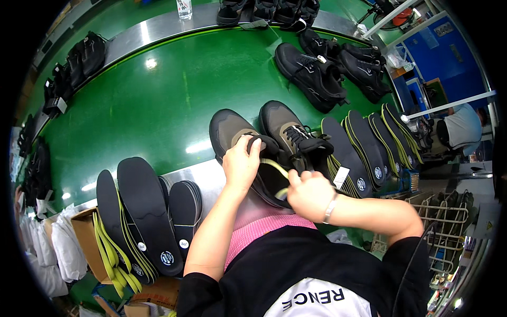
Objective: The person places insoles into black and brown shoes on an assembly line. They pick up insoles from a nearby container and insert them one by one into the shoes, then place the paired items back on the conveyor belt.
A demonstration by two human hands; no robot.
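Both hands work one shoe (238,138): left hand (240,165) grips its collar, right hand (307,193) presses an insole (278,170) inside.

Taking the near pair of shoes (264,140) as landmark: on the bench (158,100), side by side, at its near edge. Left of the pair, insoles (148,211) stacked upright in a box (87,238). Right of it, another row of insoles (369,142) leaning on edge. Behind and right, more shoes (327,68) lying on the bench. Far behind, shoes (264,10) and a bottle (184,8) along the rim. Far left, further shoes (84,55) lining the curved rim.
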